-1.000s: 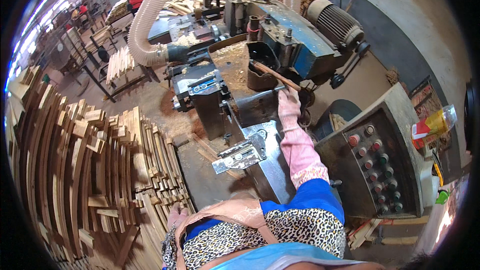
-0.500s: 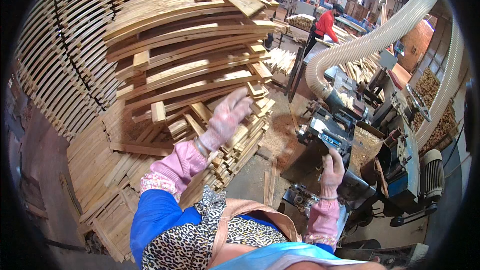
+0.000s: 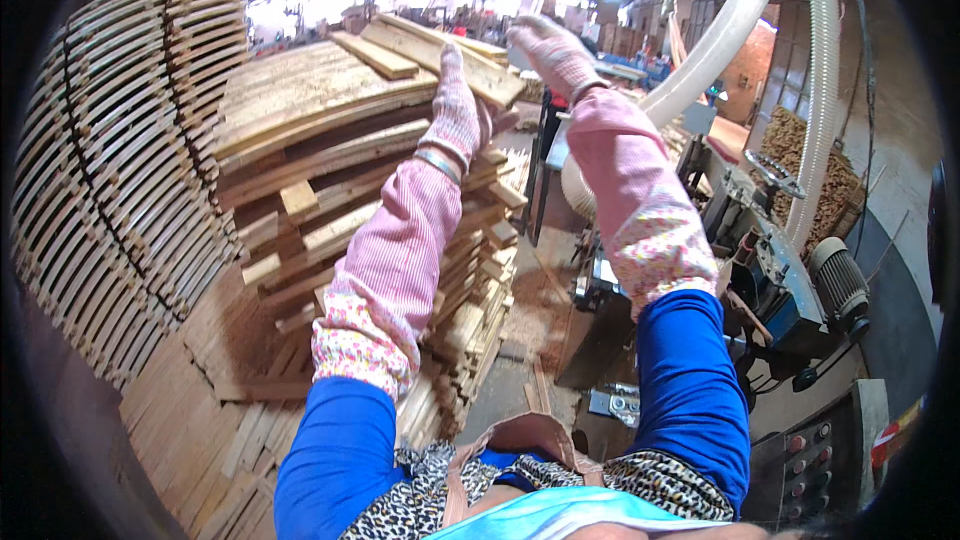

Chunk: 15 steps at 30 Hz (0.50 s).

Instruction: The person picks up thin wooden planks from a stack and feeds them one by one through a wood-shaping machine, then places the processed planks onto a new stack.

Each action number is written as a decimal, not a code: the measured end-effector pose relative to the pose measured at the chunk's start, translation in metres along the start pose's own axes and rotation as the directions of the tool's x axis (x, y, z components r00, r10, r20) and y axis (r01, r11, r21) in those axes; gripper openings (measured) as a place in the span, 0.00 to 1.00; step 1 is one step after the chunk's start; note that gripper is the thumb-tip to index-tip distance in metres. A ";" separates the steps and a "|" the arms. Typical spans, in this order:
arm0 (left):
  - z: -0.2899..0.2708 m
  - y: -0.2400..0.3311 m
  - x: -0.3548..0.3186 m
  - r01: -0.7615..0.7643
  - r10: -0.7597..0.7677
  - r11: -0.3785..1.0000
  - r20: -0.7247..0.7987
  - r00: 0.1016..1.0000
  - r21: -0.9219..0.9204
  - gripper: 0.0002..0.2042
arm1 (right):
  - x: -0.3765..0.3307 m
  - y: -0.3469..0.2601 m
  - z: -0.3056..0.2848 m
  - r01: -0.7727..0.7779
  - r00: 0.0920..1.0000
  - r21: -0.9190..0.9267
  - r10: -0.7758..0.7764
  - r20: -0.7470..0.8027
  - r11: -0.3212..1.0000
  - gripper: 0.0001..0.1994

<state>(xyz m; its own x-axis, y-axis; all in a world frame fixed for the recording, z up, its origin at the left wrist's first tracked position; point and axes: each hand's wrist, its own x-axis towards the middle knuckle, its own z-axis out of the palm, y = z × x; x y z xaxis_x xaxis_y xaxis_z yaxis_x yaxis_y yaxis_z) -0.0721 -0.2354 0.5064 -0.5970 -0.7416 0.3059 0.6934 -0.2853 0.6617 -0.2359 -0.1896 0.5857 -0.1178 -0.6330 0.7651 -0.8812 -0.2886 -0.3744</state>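
Both my hands wear pale pinkish work gloves with pink sleeve covers. My left hand point(image 3: 458, 115) is at the right end of the tall wood stack, its thumb over a wooden board point(image 3: 425, 48) lying aslant on top and its fingers partly hidden beneath that board's end. Further right and a little higher, my right hand point(image 3: 552, 52) reaches out near the far side of the board, fingers extended and nothing visible in them. A shorter wooden plank point(image 3: 375, 55) lies beside the slanted board. Below are layered curved wooden pieces point(image 3: 330, 175).
Tall stacks of curved slats point(image 3: 110, 170) stand at the left. On the right are a woodworking machine point(image 3: 770, 270) with a motor point(image 3: 838, 285), a pale ribbed hose point(image 3: 720, 35) and a control panel with buttons point(image 3: 810, 465). Bundled wood pieces point(image 3: 815, 165) lie behind the machine.
My view has tilted up. My left hand has moved up from the stack's side to the top board's end. My right hand has risen from beside the machine toward that board.
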 end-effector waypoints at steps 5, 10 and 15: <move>-0.003 0.011 -0.016 0.069 -0.071 0.997 -0.059 0.996 -0.036 0.43 | 0.024 -0.025 0.034 -0.248 0.931 -0.304 0.313 0.190 0.920 0.35; 0.006 -0.003 -0.010 0.119 -0.117 0.991 0.051 0.992 -0.057 0.39 | 0.063 0.043 0.049 -0.095 0.904 -0.222 0.177 0.389 0.970 0.30; 0.008 -0.002 0.005 -0.024 0.007 0.987 -0.104 0.995 -0.161 0.34 | 0.051 0.001 0.051 -0.087 0.912 -0.234 0.172 0.373 0.968 0.27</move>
<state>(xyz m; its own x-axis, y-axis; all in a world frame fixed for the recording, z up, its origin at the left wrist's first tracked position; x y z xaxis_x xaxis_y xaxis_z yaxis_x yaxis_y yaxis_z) -0.0800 -0.2339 0.5122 -0.5472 -0.8025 0.2377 0.7631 -0.3618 0.5355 -0.2194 -0.2586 0.5976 -0.0885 -0.8946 0.4381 -0.9501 -0.0563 -0.3069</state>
